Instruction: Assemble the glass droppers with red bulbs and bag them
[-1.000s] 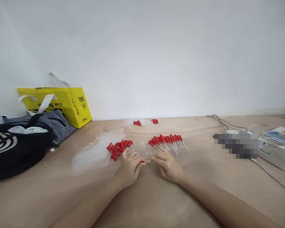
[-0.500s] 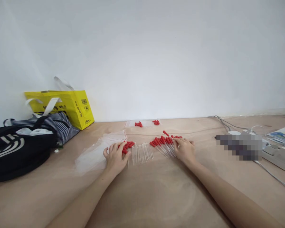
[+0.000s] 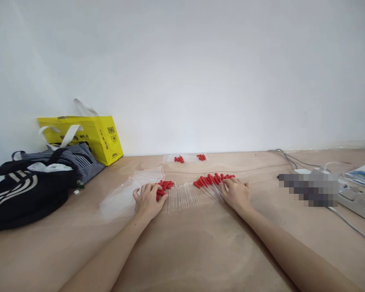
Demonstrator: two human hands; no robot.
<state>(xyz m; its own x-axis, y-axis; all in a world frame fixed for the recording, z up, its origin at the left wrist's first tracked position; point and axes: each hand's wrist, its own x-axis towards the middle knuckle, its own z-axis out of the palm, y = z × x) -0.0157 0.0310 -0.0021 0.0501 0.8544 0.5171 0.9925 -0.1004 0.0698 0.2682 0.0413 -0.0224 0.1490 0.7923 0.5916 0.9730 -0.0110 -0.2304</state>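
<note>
My left hand [image 3: 149, 200] rests at the left end of a small heap of red rubber bulbs [image 3: 167, 184], its thumb and fingers apart around some of them. Beside the heap lies a row of bare thin glass tubes [image 3: 182, 195]. Farther right is a fanned row of droppers [image 3: 208, 179], glass tubes with red bulbs on their ends. My right hand [image 3: 236, 192] is at the right part of this row, thumb and finger closed on a dropper there. Its palm hides part of the tubes.
Clear plastic bags [image 3: 121, 196] lie left of my left hand. A bag of droppers [image 3: 188, 158] lies by the wall. At left stand a yellow bag [image 3: 105, 140], a striped bag [image 3: 88, 164] and a black bag [image 3: 48, 194]; a power strip [image 3: 357, 202] and cables are at right.
The dropper that stuck up from my right hand now lies down among the row. My left hand has stayed at the red bulbs. The view has shifted slightly.
</note>
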